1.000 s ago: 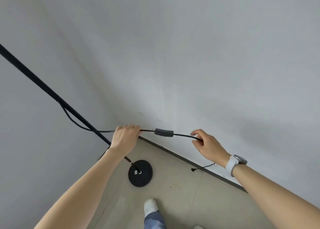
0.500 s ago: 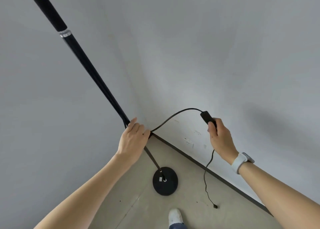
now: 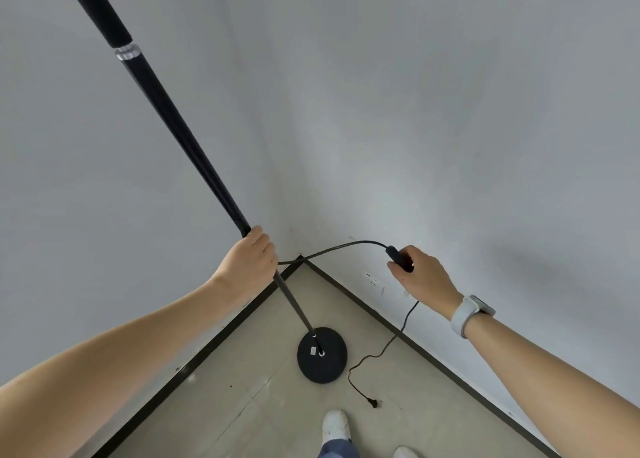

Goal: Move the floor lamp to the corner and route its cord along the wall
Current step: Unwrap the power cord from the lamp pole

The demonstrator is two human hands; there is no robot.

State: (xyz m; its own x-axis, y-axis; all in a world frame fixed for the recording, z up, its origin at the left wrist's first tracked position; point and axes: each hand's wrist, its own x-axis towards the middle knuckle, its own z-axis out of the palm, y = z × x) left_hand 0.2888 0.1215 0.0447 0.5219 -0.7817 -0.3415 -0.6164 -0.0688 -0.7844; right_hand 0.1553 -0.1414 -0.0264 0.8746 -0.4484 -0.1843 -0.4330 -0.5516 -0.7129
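- Since half a second ago, the lamp pole [image 3: 180,128] reads steeper and its base [image 3: 322,355] sits lower in view, further out from the corner; the plug end of the cord has shifted closer to the base.
- The left hand [image 3: 251,263] is wrapped around the pole, fingers curled closed on it just above the point where the cord [image 3: 341,248] leaves the hand.
- The right hand [image 3: 420,276] is closed around the inline switch [image 3: 398,257], thumb and fingers pinching it. The cord arcs between the two hands, clear of the floor.
- Below the right hand the cord hangs down, crosses the baseboard [image 3: 391,326] and lies in loose bends on the floor [image 3: 242,405], ending in the plug [image 3: 372,403] just beside the base and near the shoe [image 3: 335,424].
- The base stands on the floor near the corner, apart from both walls. A wall outlet [image 3: 375,283] shows on the right wall below the right hand.
- Judged status: the lamp is close to its corner position; the cord is not yet routed along the wall.
- Risk: pulling the switch rightward while the pole is held loosely can tip the lamp, since the base is small.
- Risk: the loose plug end lies near the foot; a step forward can snag or crush it.
- Risk: slack between the hands can loop around the pole and twist.
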